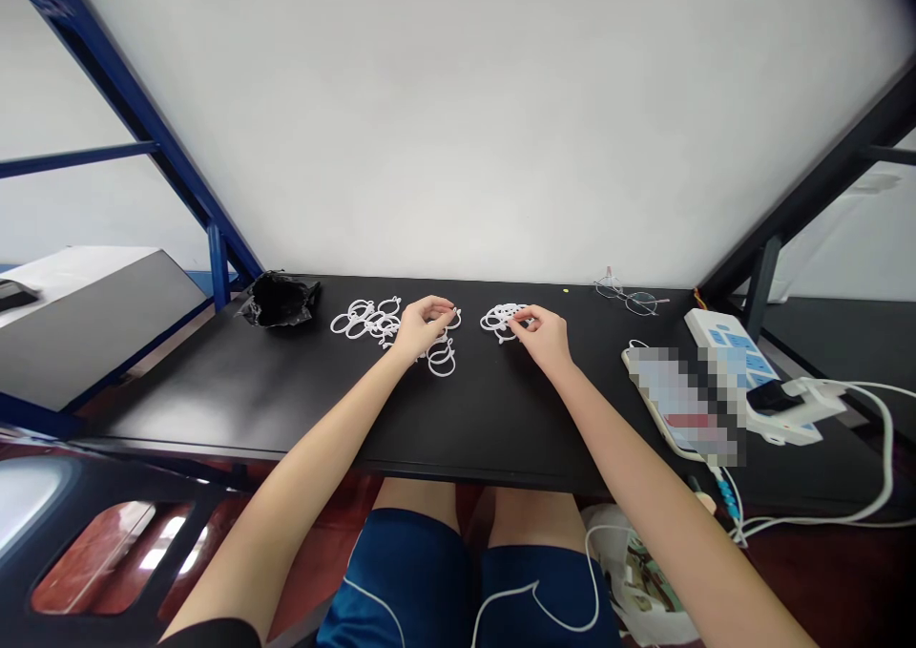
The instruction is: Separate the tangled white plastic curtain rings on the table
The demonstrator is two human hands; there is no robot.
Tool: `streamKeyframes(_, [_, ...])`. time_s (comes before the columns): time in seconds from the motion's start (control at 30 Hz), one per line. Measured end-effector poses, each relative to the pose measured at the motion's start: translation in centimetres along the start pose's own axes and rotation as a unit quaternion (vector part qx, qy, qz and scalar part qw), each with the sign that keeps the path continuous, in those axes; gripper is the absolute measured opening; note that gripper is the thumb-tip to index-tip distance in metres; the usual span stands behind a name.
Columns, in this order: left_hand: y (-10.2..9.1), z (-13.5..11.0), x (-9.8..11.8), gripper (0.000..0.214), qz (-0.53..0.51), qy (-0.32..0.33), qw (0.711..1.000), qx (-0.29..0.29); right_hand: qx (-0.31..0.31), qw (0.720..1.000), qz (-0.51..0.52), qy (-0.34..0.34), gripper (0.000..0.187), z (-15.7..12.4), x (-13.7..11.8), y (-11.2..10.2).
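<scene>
White open rings with small eyelets, which look like curtain rings, lie in two groups on the black table (pixel 286 405). The larger, looser left pile (pixel 366 319) spreads beneath and around my left hand (pixel 424 325). Thumb and fingertips of that hand are pinched on one white ring (pixel 458 319), partly hidden by the fingers. To the right is a tighter pile of rings (pixel 501 318). My right hand (pixel 547 339) reaches its left-facing fingertips to that pile's edge, closed in a pinch on a ring there; the fingers cover part of it.
A crumpled black plastic bag (pixel 281 301) stands open at the far left. Eyeglasses (pixel 630 297) lie at the back right. Nearer are a phone (pixel 679 405), a white power strip (pixel 734 343) and white cables (pixel 887 438). A blue metal frame (pixel 154 123) rises on the left.
</scene>
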State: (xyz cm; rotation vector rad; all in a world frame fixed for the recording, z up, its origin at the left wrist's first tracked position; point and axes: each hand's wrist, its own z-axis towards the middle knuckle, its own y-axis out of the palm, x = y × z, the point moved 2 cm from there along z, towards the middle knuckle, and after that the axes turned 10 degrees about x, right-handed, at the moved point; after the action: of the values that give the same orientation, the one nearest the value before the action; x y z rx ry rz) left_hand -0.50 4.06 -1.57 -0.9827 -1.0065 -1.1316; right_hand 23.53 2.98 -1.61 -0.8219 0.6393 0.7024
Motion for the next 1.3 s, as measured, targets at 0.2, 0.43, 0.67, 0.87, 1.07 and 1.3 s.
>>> streamKeyframes(0.2, [-0.4, 0.6, -0.6, 0.025, 0.031, 0.042, 0.998, 0.042, -0.003, 1.000, 0.003, 0.006, 0.017, 0.0, -0.1, 0.0])
streamKeyframes(0.43, [-0.8, 0.1, 0.0, 0.022, 0.256, 0.215, 0.941, 0.047, -0.003, 1.000, 0.009, 0.003, 0.018, -0.1, -0.2, 0.0])
streamKeyframes(0.67, [-0.3, -0.3, -1.4, 0.021, 0.358, 0.206, 0.910, -0.029, -0.003, 1.000, 0.008, 0.006, 0.017, -0.2, -0.6, 0.0])
streamKeyframes(0.87, [-0.4, -0.2, -1.3, 0.020, 0.364, 0.205, 0.908, -0.034, 0.000, 1.000, 0.017, 0.010, 0.017, -0.2, -0.5, 0.0])
streamKeyframes(1.07, [-0.5, -0.1, -1.3, 0.021, 0.339, 0.217, 0.915, -0.041, 0.001, 1.000, 0.021, 0.010, 0.016, -0.2, -0.5, 0.0])
streamKeyframes(1.3, [-0.6, 0.0, -1.3, 0.023, 0.325, 0.218, 0.920, -0.028, -0.002, 1.000, 0.023, 0.012, 0.016, -0.3, -0.6, 0.0])
